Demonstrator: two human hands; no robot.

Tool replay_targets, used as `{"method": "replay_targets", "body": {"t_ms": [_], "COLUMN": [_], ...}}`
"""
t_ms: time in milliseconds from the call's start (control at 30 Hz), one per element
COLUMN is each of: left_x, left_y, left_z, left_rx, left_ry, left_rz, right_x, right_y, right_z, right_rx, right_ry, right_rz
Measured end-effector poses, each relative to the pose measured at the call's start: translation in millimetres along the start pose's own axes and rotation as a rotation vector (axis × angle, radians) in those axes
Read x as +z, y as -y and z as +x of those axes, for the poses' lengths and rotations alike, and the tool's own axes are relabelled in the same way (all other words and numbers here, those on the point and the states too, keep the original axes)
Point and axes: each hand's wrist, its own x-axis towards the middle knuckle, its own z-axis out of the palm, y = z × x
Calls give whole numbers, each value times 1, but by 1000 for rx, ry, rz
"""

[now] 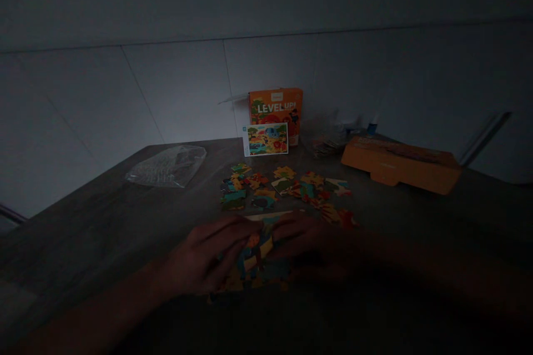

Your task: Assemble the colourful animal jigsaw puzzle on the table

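In dim light, a partly joined jigsaw puzzle (272,272) lies on the table close to me. My left hand (220,247) is over its left side, fingers closed on a puzzle piece (258,249) that looks tilted up from the rest. From the right, my right hand (297,236) reaches the same piece with its fingers bent together at the edge. The fingertips partly cover the piece. Several loose puzzle pieces (264,198) are spread just beyond my hands, some overlapping.
A picture card (266,140) leans against an upright orange puzzle box (277,102) by the wall. A clear plastic bag (169,166) lies at left. Another bag holding pieces (327,145) is at back right, beside an orange box lid (400,163).
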Motion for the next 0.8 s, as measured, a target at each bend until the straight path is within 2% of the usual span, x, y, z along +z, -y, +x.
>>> {"method": "replay_targets", "body": {"t_ms": [167,367,467,533,633,800], "left_x": [-4,-8,-6,-5,-2,0], "left_y": [-2,-3,-3,-2,-1,2], "left_z": [0,2,4,5,5,4], "left_rx": [92,162,176,150,121,99], "left_ry": [29,149,188,247,340,391], "left_rz": [-7,13,47,91,105,65], "right_x": [1,-3,-2,-1,1,4], "right_y": [-2,-16,-21,-20,-12,-10], "right_z": [-1,-11,-13,-13,-12,-13], "right_rx": [9,249,326,327,354,392], "right_ry": [-120,-468,-562,-539,-426,-312], "right_rz": [139,140,153,146,128,156]}}
